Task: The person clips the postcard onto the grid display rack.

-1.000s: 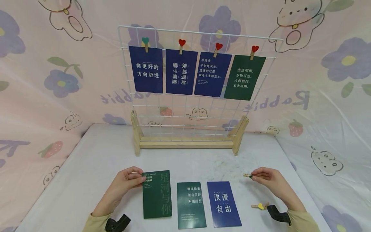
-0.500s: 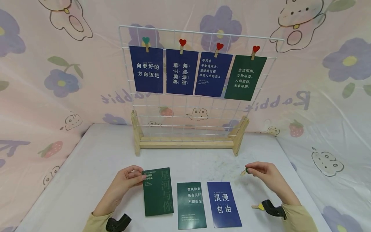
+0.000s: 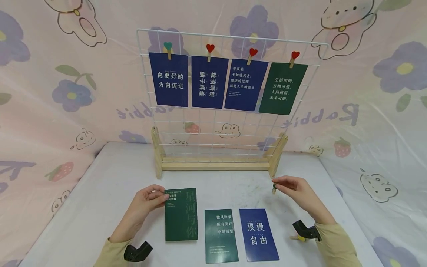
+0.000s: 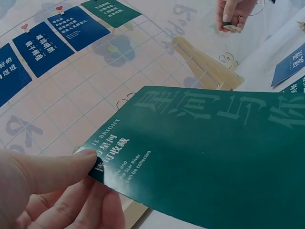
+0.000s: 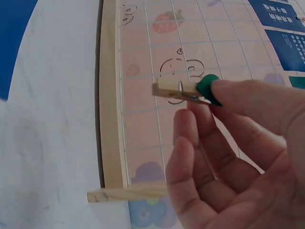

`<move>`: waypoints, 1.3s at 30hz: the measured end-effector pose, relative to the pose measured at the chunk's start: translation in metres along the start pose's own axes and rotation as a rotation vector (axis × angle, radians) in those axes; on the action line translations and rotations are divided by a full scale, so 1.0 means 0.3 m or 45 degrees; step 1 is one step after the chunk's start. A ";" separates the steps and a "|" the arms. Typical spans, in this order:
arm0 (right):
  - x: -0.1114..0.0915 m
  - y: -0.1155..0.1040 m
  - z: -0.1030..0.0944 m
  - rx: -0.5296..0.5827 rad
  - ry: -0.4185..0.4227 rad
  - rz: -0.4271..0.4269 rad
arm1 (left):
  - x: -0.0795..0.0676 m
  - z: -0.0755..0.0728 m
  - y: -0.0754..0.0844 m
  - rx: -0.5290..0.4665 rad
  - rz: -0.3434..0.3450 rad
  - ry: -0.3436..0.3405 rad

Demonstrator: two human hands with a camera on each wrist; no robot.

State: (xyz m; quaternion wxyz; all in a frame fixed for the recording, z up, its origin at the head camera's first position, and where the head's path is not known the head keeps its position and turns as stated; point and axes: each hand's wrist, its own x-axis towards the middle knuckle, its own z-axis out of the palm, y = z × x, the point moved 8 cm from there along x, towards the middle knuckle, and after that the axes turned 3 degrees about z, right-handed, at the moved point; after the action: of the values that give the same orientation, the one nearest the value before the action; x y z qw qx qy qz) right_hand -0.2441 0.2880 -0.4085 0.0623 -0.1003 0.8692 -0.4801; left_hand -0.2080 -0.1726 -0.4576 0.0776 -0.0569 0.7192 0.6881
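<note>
My left hand (image 3: 143,207) pinches a dark green card (image 3: 181,218) by its upper left corner, thumb on the printed face and fingers behind. In the left wrist view the card (image 4: 209,152) stretches away to the right, tilted in front of the wire grid. My right hand (image 3: 295,193) pinches the handle end of a small wooden clothespin (image 5: 174,89) with a green ornament, its tip pointing away from the fingers. The other fingers of that hand are curled loosely below it. On the table lie a second green card (image 3: 221,237) and a blue card (image 3: 259,235).
Behind the hands stands a white wire grid rack (image 3: 213,133) on a wooden base (image 3: 215,166). Several cards hang along its top, clipped by clothespins with heart ornaments. A clothespin with a yellow ornament (image 3: 301,238) lies on the table, partly covered by the right wrist's black camera (image 3: 305,230).
My right hand has moved left and toward the rack with the clothespin, which has turned to point downward. My left hand has raised the green card slightly toward the rack.
</note>
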 end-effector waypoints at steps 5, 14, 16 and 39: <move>0.034 -0.019 0.030 0.031 -0.038 0.005 | 0.019 -0.005 0.001 -0.017 -0.010 0.040; 0.090 -0.052 0.104 0.049 -0.140 -0.013 | 0.053 -0.003 0.004 -0.101 0.010 0.053; 0.102 -0.056 0.126 0.069 -0.176 -0.018 | 0.059 0.000 0.005 -0.104 0.008 0.055; 0.218 -0.084 0.260 0.218 -0.246 -0.011 | 0.139 0.045 0.014 -0.239 0.007 0.049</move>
State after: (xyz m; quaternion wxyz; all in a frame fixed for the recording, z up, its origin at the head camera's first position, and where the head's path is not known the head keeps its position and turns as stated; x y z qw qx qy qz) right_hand -0.2889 0.1954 -0.4294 0.1520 -0.1440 0.8146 -0.5409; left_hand -0.2493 -0.1580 -0.4619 0.0563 -0.0752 0.6532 0.7514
